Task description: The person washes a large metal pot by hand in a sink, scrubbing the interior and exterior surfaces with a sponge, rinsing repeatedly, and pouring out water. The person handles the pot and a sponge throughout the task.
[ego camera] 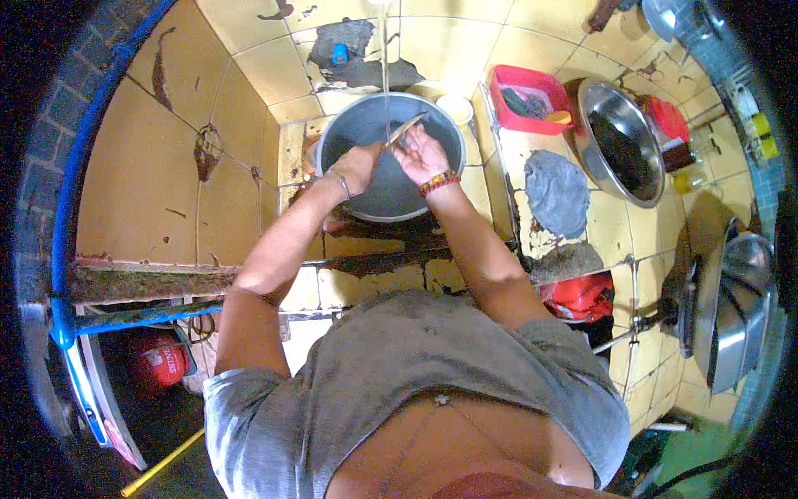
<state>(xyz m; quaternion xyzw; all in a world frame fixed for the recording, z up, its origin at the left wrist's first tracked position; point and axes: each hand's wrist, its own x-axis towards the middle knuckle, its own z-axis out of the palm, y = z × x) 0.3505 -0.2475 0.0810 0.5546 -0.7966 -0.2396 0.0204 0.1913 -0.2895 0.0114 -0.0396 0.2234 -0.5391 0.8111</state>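
Observation:
My left hand (358,171), with a bracelet at its wrist, grips the near end of a slim wooden-looking utensil (405,129). The utensil slants up to the right over a large round grey basin (399,203). My right hand (425,156), with a beaded bracelet, is turned palm up right beside the utensil. Its fingers meet the utensil's edge, but whether they hold it is unclear. A thin stream of water (385,81) falls from above into the basin, close to the utensil. The utensil's exact kind is too small to tell.
On the tiled ledge to the right are a pink plastic container (533,118), a grey cloth (558,193) and a tilted steel bowl (651,174) with dark contents. A white cup (455,107) stands behind the basin. A tiled wall (156,187) rises at left.

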